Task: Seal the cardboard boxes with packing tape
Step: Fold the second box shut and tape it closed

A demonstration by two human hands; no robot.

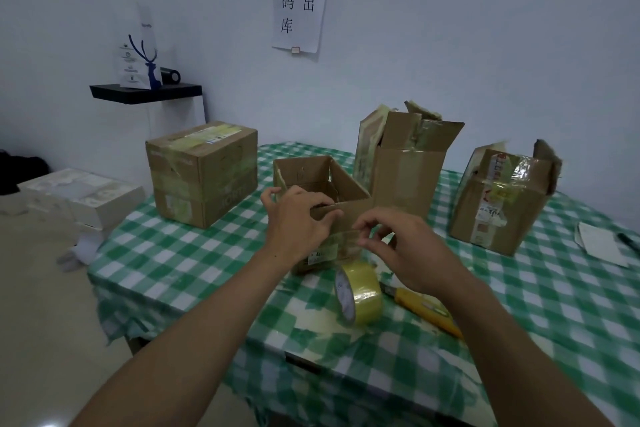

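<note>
- A small open box (320,174) is seen at the middle of the desk (173,253), which is covered with a green and white checked cloth.
- The near flap of this box is gripped by the left hand (298,215), with the fingers curled over its edge.
- The right hand (405,246) is held at the near upper edge of the same box, thumb and forefinger drawn narrowly together. Whether a strip of tape is pinched there cannot be told.
- A roll of yellowish packing tape (360,295) is stood on its edge just in front of the box, below the right hand.
- A yellow utility knife (426,308) is laid beside the roll, partly hidden by the right forearm.
- A closed, taped box (204,173) is placed to the left.
- A tall box with raised flaps (405,166) is set just behind and to the right of the small one.
- A worn box with torn flaps (502,201) is placed well to the right.
- A paper sheet (601,243) and a pen (628,241) are found at the right edge.
</note>
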